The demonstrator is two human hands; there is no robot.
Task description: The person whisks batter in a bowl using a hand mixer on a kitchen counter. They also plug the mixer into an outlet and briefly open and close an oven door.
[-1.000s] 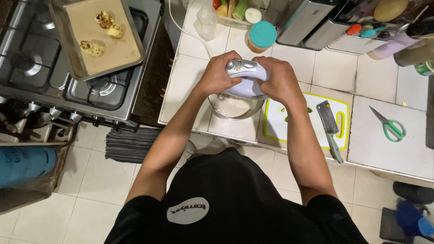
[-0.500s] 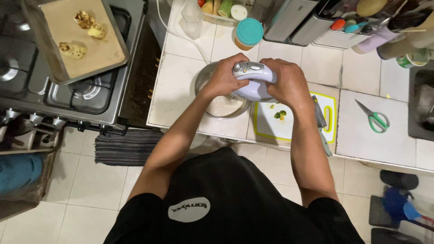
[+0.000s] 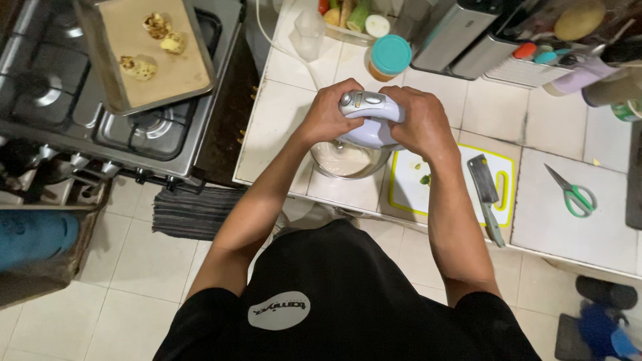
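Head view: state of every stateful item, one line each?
White hand mixer: held over the bowl, gripped by both hands.
Left hand: closed on the mixer's left end.
Right hand: closed on the mixer's right end.
Steel mixing bowl: upright, holds pale batter.
Green-handled scissors: shut, lying flat.
Cleaver: lying flat across the cutting board's edge.
Teal-lidded jar: lid on.
Baking tray: on the stove, three pastries on it.

Pale lilac hand mixer [image 3: 370, 120] above metal bowl [image 3: 348, 164] of batter
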